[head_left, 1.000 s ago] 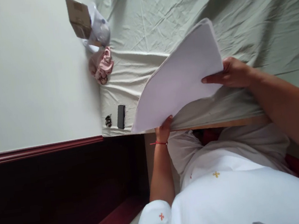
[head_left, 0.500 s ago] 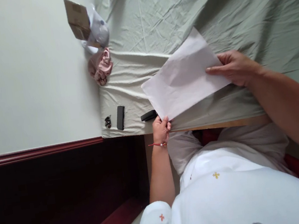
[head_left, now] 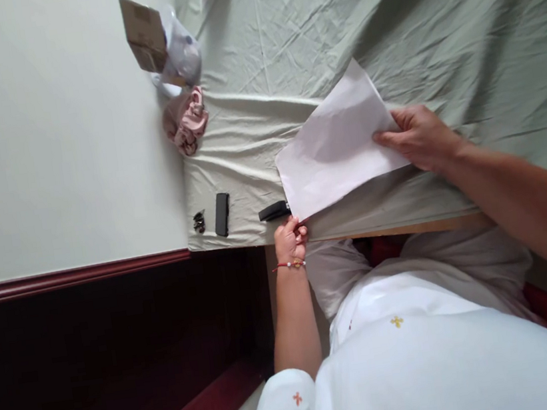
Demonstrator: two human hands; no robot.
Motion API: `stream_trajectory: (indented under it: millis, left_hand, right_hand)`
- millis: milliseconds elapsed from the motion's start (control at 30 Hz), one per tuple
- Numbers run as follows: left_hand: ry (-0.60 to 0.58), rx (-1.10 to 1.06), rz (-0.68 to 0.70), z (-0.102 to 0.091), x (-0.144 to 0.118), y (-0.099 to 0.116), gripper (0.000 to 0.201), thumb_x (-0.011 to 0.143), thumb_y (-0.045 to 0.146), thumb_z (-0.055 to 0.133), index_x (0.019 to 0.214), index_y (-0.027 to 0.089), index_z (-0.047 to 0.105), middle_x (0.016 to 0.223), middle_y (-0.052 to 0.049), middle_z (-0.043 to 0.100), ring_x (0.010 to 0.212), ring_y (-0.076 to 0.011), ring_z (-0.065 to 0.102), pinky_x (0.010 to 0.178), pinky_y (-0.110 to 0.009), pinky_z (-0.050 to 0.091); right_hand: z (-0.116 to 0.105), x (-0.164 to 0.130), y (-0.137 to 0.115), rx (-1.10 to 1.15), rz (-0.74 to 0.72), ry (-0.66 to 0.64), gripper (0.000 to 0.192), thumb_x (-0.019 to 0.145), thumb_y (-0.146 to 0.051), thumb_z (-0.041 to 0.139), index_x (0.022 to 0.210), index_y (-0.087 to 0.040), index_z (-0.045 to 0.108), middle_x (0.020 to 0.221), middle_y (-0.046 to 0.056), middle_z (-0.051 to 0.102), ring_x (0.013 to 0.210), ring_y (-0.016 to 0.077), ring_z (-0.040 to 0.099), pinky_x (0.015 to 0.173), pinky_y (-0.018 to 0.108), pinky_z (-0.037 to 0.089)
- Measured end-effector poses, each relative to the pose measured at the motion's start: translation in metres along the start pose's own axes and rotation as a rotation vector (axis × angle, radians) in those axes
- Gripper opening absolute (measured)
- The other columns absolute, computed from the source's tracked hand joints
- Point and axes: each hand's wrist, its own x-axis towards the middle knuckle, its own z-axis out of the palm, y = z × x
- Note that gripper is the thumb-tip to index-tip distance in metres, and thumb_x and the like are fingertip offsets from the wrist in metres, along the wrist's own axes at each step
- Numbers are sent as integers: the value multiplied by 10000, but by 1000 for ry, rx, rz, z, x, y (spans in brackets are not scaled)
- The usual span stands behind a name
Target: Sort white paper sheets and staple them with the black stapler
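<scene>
1. Since a second ago, my white paper [head_left: 338,142] has come off the black stapler [head_left: 273,212], which it then hid; the sheet's near left corner now sits just beside that stapler.
2. My right hand [head_left: 420,136] is closed on the paper's far right side, thumb on top, well to the right of the stapler.
3. My left hand [head_left: 290,238] pinches the paper's near left corner between thumb and fingers, on the near side of the stapler's right end. Whether those fingers also touch the stapler, I can't tell.
4. Right of the stapler, the paper slants away from me over the cloth-covered counter [head_left: 311,32], slightly bowed. I can't count its sheets.
5. Left of the stapler lies a black flat case or phone [head_left: 222,214], and beyond it, farther left, a small bunch of keys [head_left: 198,222].
6. Well beyond the stapler, to its left by the wall [head_left: 51,126], a pink cloth [head_left: 186,121] is crumpled up.
7. Farther from the stapler than that cloth stand my two containers: a brown cardboard box [head_left: 144,34], its inside hidden from me, and a white plastic bag [head_left: 184,49] touching it, bulging with contents too blurred to name.
</scene>
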Motion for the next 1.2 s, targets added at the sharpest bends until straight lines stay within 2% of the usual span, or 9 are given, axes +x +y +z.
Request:
stream_trajectory:
  millis: [133, 500, 633, 700, 767, 833, 900, 1000, 1200]
  left_hand:
    - [38, -15, 10, -3, 5, -2, 251, 750, 122, 806, 757, 149, 557, 632, -30, 703, 389, -12, 438, 390, -116, 155]
    - [109, 26, 135, -15, 9, -6, 242, 742, 133, 712, 870, 193, 514, 677, -12, 729, 405, -48, 478, 413, -149, 174]
    - [295, 197, 458, -26, 14, -14, 134, 848, 166, 630, 935, 205, 536, 757, 1, 722, 520, -83, 568, 506, -179, 373]
    - [398, 374, 714, -32, 15, -14, 113, 883, 173, 613, 992, 204, 610, 949, -62, 771, 798, -145, 715, 726, -255, 552]
    - [427, 593, 947, -37, 18, -11, 242, 898, 162, 609, 1124, 206, 684, 1267, -141, 765, 1207, -229, 712, 1040, -381, 566]
    - [366, 785, 1091, -41, 22, -6, 419, 900, 139, 606, 1305, 205, 695, 1531, -168, 656, 1501, -280, 549, 1269, -465, 422]
    - [249, 918, 1127, -43, 28, -3, 547, 897, 115, 593, 1432, 208, 664, 1623, -151, 595, 1604, -286, 444, 1360, -483, 306]
    - [116, 1009, 1097, -44, 37, -3, 605, 906, 107, 569, 1492, 228, 655, 1602, -123, 628, 1591, -273, 478, 1368, -476, 316]
    - [88, 1005, 1121, -52, 39, -7, 595, 917, 109, 552, 1479, 248, 693, 1565, -100, 667, 1543, -252, 544, 1352, -456, 365]
  right_hand:
    - [4, -1, 6, -79, -59, -2, 121, 833, -305, 768, 926, -243, 815, 893, 12, 784, 840, 219, 709, 773, 327, 581]
    - [8, -7, 1, -176, -74, 21, 437, 832, -512, 792, 1195, -270, 802, 947, 47, 792, 983, 319, 737, 805, 407, 624]
    - [9, -7, 0, -250, -85, 40, 335, 844, -479, 778, 1094, -258, 804, 904, 44, 774, 999, 327, 725, 851, 420, 616]
    - [9, -8, -1, -258, -85, 29, 289, 852, -455, 766, 1056, -253, 802, 920, 48, 774, 1001, 326, 722, 866, 423, 611]
    - [9, -7, 1, -239, -87, 29, 265, 856, -443, 758, 1033, -250, 801, 943, 54, 776, 993, 320, 723, 858, 421, 609]
    - [9, -6, 3, -221, -92, 33, 266, 852, -444, 764, 1033, -252, 800, 937, 50, 774, 986, 316, 724, 839, 416, 611]
    - [9, -5, 5, -224, -99, 35, 290, 842, -454, 779, 1056, -260, 802, 910, 40, 772, 981, 316, 726, 826, 415, 615]
    - [8, -5, 7, -231, -108, 39, 353, 843, -484, 784, 1120, -267, 808, 923, 39, 784, 983, 321, 730, 834, 428, 623]
    - [8, -4, 5, -220, -114, 49, 356, 847, -474, 772, 1135, -267, 805, 985, 56, 793, 1040, 342, 728, 885, 449, 619]
